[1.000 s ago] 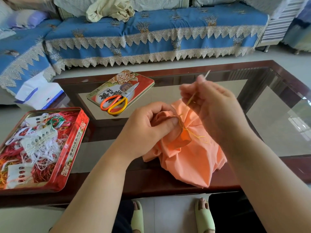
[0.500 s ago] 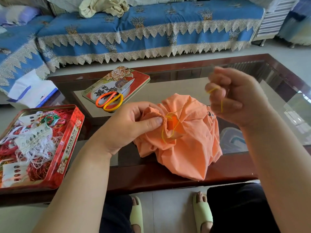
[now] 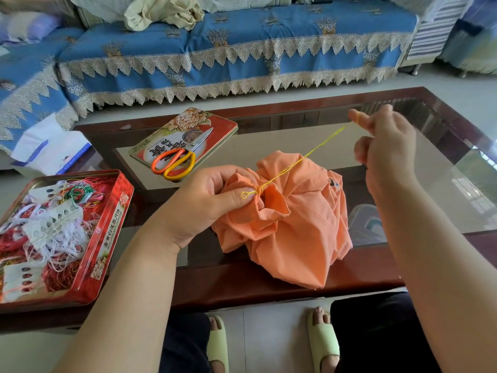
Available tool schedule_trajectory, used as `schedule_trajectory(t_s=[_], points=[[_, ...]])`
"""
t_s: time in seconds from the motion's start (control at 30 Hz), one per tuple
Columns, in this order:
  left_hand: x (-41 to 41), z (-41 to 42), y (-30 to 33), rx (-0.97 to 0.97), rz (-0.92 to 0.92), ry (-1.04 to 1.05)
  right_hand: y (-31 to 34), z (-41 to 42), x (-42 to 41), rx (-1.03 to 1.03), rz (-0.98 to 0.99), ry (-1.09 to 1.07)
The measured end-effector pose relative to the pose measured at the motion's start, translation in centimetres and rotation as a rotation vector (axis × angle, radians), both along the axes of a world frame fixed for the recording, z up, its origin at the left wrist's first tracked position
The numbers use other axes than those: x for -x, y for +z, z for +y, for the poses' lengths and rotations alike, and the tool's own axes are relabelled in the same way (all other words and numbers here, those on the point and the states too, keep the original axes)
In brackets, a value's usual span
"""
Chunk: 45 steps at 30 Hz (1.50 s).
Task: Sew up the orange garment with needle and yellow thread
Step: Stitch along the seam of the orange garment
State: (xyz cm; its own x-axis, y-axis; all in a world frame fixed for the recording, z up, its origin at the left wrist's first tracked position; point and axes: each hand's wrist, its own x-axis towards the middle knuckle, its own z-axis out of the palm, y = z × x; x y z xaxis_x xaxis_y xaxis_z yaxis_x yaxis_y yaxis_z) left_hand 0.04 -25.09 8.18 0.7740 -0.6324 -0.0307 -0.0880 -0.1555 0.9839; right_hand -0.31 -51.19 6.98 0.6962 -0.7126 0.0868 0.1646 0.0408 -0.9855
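Note:
The orange garment [image 3: 295, 224] lies bunched on the glass-topped coffee table [image 3: 295, 286], near its front edge. My left hand [image 3: 204, 200] pinches a fold of it between thumb and fingers at the seam, where a small loop of yellow thread sits. The yellow thread [image 3: 304, 157] runs taut from that spot up and to the right into my right hand [image 3: 384, 146]. That hand is raised above the table with fingers curled round the thread. The needle is hidden in it.
Orange-handled scissors [image 3: 180, 157] lie on a red tin lid [image 3: 204, 125] at the table's back left. An open red tin [image 3: 110, 238] of tangled threads sits at the left front. A blue sofa [image 3: 242, 49] runs behind the table. My slippered feet show below.
My right hand has moved up and to the right, away from the garment, drawing the slack yellow thread into a taut line. My left hand kept its pinch on the fold.

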Motion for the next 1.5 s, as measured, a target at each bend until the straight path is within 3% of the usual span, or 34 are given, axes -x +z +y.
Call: schedule_trajectory(t_s=[0.17, 0.27, 0.33, 0.57, 0.77, 1.07, 1.5], points=[[0.3, -0.2, 0.3, 0.101, 0.037, -0.001, 1.7, 6.2, 2.4, 0.146, -0.045, 0.518], [0.4, -0.4, 0.4, 0.116, 0.044, 0.002, 1.2, 8.1, 3.1, 0.607, 0.016, 0.635], [0.4, -0.4, 0.4, 0.119, 0.032, 0.005, 0.8, 8.3, 3.2, 0.802, 0.054, 0.629], [0.6, -0.5, 0.6, 0.120, 0.004, -0.008, 1.5, 7.9, 3.1, 0.647, 0.111, 0.762], [0.6, -0.7, 0.4, 0.171, 0.009, 0.002, 1.1, 9.1, 2.7, 0.576, -0.066, 0.531], [0.7, -0.7, 0.6, 0.205, 0.005, -0.025, 0.8, 8.0, 1.9, 0.469, -0.094, 0.494], [0.4, -1.2, 0.0, 0.168, -0.119, 0.116, 0.4, 7.1, 1.3, 0.607, -0.050, 0.419]])
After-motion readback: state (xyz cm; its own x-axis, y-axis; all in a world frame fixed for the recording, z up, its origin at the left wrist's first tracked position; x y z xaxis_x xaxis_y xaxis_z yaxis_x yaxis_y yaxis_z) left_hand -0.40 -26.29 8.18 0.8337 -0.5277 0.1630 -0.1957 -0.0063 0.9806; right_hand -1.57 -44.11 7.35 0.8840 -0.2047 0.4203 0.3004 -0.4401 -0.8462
